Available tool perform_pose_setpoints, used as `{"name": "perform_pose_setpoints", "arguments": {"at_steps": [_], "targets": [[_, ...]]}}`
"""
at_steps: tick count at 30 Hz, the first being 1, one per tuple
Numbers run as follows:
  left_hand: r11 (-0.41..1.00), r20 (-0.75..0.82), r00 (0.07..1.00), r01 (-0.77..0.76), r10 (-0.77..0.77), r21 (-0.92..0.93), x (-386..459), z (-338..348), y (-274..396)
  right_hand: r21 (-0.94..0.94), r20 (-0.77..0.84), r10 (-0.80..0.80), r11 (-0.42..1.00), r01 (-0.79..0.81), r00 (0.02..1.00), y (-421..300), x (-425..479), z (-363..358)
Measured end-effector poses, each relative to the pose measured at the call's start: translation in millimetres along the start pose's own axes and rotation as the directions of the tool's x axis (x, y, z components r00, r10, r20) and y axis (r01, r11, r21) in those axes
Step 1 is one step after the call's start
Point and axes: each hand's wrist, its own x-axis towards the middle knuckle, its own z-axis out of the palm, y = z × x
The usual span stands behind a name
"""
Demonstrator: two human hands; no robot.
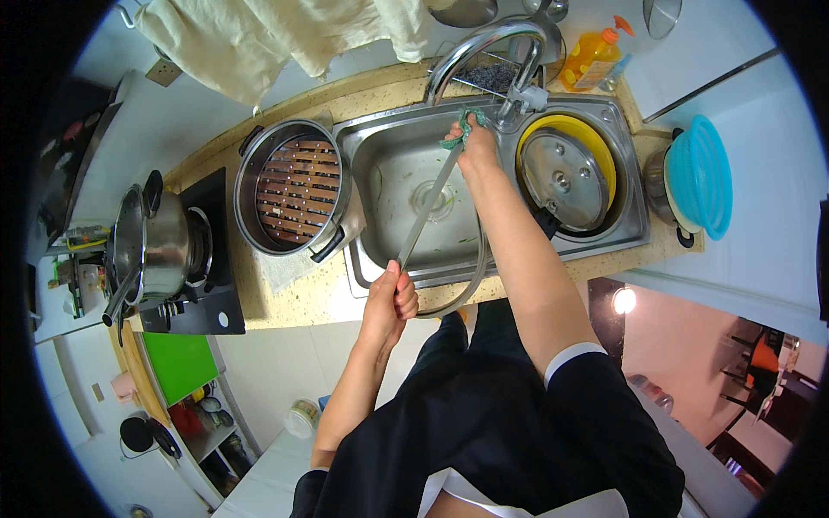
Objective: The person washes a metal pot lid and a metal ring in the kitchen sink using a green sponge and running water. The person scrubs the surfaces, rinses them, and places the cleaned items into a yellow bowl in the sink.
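Note:
My left hand (391, 298) grips the near end of a thin grey hoop-like band (430, 210) held tilted over the steel sink basin (388, 175). Its curved part bends round past the sink's front edge; whether it is a bare ring or a lid's rim I cannot tell. At the band's far end my right hand (478, 147) pinches a crumpled green scrubbing cloth (471, 120) against it. Under the band, the drain strainer (434, 199) shows, with small green scraps on the basin floor. The chrome faucet (479, 32) arches above, behind my right hand.
Left of the sink stands a steel steamer pot (245, 213) with a wooden slatted rack (299, 191). Farther left, another pot (162, 249) is on the cooktop (223, 272). A yellow basin (605, 152) and metal lid (558, 175) fill the right bowl, near a blue colander (709, 178).

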Motion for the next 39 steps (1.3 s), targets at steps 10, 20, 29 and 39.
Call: {"name": "perform_pose_setpoints", "arguments": {"at_steps": [10, 20, 29, 39], "targets": [[0.999, 0.058, 0.998, 0.033, -0.031, -0.036, 11, -55, 0, -0.057, 0.184, -0.049, 0.997, 0.061, 0.982, 17, -73, 22], [0.516, 0.123, 0.91, -0.331, 0.395, 0.79, 49, -7, 38, -0.226, 0.22, -0.028, 0.971, 0.079, 0.975, 57, -138, 25], [0.677, -0.037, 0.876, -0.344, 0.48, 0.651, 54, 21, 26, -0.189, 0.341, -0.001, 0.98, 0.07, 0.94, 55, -121, 43], [0.915, -0.101, 0.957, -0.226, 0.273, 0.335, 19, 1, 13, -0.177, 0.16, -0.013, 0.983, 0.041, 0.987, 36, -41, 38]]}}
